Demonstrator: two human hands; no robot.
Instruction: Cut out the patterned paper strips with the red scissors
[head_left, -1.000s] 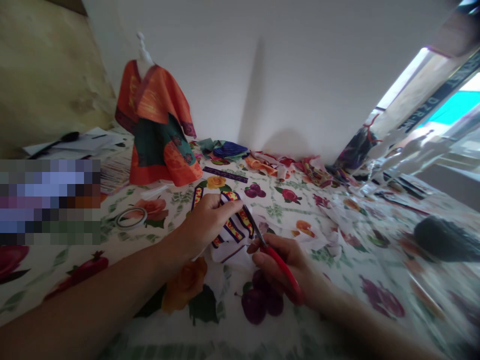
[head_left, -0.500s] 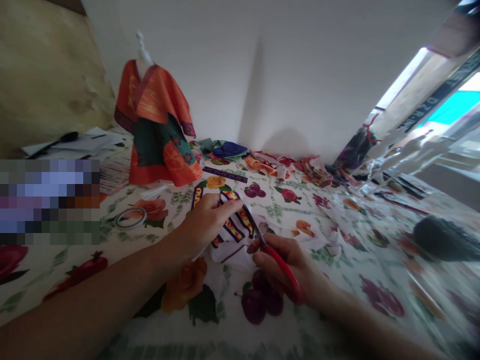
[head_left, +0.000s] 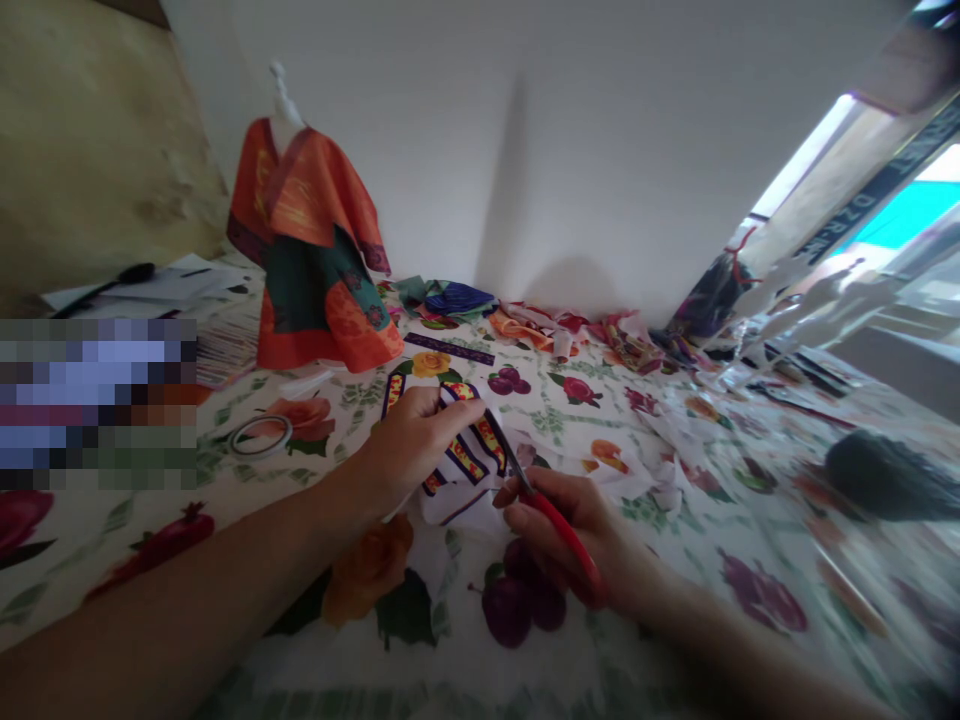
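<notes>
"Barely anything has moved since the earlier frame: our hands and the scissors match their former places, with only a slight drift of view. What do we hold nearest us?"

"Over the flowered tablecloth (head_left: 517, 680), our right hand (head_left: 592, 515) is closed around the red-handled scissors (head_left: 566, 535), blades angled toward our left fingertips. Our left hand (head_left: 412, 430) pinches the banded white piece (head_left: 466, 462), at center, just above the cloth or on it; we cannot tell which."

"How far along are we?"

"Yellow-and-red bands edged in dark blue already show on the piece. We judge the cutting to be in progress, but no finished cut is clear, and how much is left we cannot tell."

"And beyond?"

"A tape roll (head_left: 288, 432) lies to our left; farther off are a purple strip (head_left: 450, 349), a figure's orange-and-green robe (head_left: 300, 190) and fabric scraps (head_left: 540, 325) along the pale wall (head_left: 600, 150)."
</notes>
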